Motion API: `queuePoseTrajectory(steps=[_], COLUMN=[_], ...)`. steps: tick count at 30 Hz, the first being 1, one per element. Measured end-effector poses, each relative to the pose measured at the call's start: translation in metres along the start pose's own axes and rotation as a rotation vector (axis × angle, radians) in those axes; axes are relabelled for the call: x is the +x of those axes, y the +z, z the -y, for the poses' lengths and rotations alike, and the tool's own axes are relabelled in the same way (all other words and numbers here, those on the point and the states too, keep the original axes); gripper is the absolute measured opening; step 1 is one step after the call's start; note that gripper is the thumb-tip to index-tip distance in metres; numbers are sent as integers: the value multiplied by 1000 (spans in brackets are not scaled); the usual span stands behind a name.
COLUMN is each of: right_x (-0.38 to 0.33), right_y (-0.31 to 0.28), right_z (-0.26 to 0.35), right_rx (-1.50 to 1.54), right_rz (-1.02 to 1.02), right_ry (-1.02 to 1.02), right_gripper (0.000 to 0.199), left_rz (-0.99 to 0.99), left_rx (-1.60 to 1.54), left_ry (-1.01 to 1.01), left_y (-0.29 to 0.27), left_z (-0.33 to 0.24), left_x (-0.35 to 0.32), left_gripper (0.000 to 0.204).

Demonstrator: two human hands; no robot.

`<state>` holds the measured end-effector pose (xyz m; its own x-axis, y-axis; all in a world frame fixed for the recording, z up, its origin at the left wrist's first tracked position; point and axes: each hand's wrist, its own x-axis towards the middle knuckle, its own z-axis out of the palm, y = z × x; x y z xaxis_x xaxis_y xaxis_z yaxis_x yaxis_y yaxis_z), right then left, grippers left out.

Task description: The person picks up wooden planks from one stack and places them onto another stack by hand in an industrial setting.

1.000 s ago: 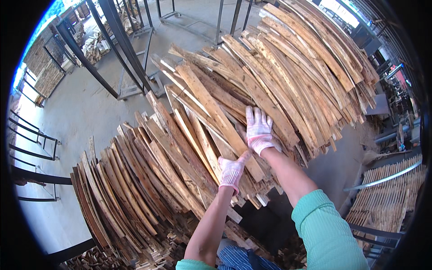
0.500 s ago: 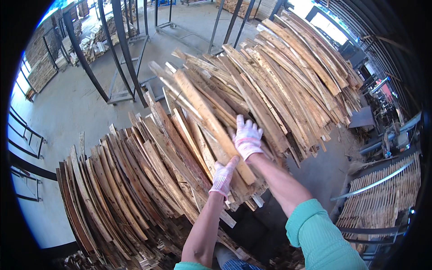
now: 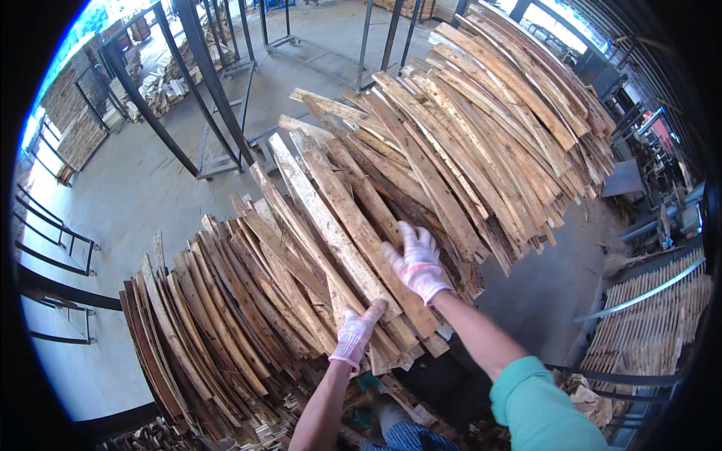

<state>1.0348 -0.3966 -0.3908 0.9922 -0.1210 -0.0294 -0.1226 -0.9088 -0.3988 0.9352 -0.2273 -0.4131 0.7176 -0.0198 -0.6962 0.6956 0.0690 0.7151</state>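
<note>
Both hands wear pale, pink-streaked knitted gloves. My left hand is closed round the near end of a wooden plank, a pale, rough-faced one, with its thumb on top. Against the right edge of a neighbouring brown plank rests my right hand, its fingers stretched and apart. The two planks slant away from me, side by side, on top of a loose heap. Beneath my left palm, the fingers are hidden.
More planks lie packed in a row to the right, and others to the left. Dark metal frames stand on the concrete floor beyond. At the lower right is a rack of thin slats. Wood scraps lie near my legs.
The planks between my hands now lie flatter, and a pale rough-faced one shows on top. My right hand has shifted slightly down and right. The view has shifted a little too.
</note>
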Motion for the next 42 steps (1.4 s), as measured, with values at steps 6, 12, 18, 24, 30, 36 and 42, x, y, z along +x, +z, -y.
queuePoseTrajectory(steps=[6,12,18,24,30,36,42], right_x=[-1,-34,-177,-235,-208,-228,-242], right_y=[35,33,73,79,-30,-156,-195], right_z=[-9,15,-102,-122,2,54,158], right_rx=[-55,327,2915,2818,982,886,531], right_rz=[163,654,1095,984,941,1136,1433], right_ry=[92,216,1295,1340,394,311,354], right_gripper=[103,131,93,72,72,90,101], left_rz=[100,147,305,225,209,219,114], left_rx=[-94,-213,-177,-530,-672,-1024,-1296], left_ry=[-62,-50,-139,-41,-119,-45,-187], left_y=[5,-29,-49,-42,-38,27,-13], left_z=[26,65,95,129,85,100,47], left_x=[18,-15,-154,-132,-183,-277,-383], left_gripper=[116,110,126,106,89,80,81])
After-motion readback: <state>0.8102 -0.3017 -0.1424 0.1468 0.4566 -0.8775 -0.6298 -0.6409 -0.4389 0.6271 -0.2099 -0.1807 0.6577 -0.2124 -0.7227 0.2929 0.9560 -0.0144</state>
